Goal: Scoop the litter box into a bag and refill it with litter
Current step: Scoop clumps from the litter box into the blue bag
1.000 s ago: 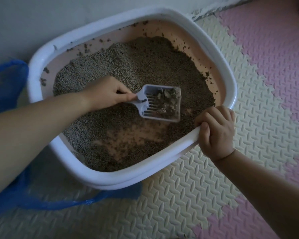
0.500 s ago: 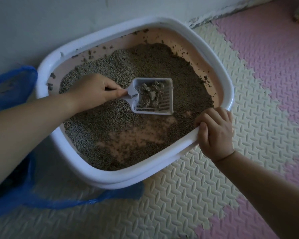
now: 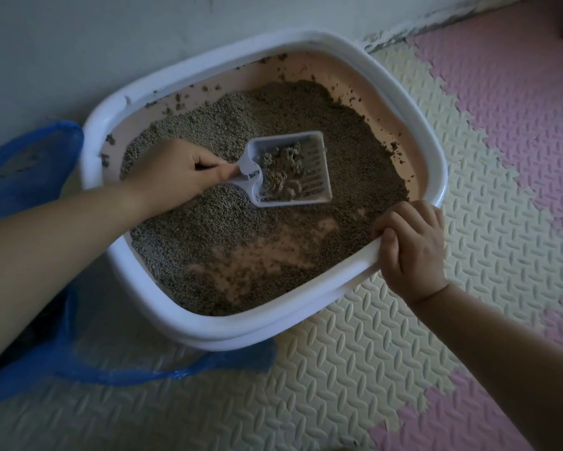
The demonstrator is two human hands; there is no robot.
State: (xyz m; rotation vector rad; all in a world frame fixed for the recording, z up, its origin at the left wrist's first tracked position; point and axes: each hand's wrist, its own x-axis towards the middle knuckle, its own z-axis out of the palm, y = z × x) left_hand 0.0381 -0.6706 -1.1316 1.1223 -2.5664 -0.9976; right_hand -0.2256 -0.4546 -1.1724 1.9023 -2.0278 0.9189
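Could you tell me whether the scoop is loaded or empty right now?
Loaded: clumps of litter sit in the slotted scoop, held by the left hand above the litter box.

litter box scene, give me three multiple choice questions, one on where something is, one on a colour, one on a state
1. Where is the bag?
A. at the left of the litter box
B. inside the box
C. on the pink mat

2. What colour is the bag?
A. black
B. blue
C. green

3. What state is the scoop in?
A. empty
B. lying on the mat
C. loaded with clumps

Answers:
1 A, it lies beside and partly under the box's left side.
2 B, the plastic is blue.
3 C, the left hand holds it with clumps inside, while the right hand grips the rim.
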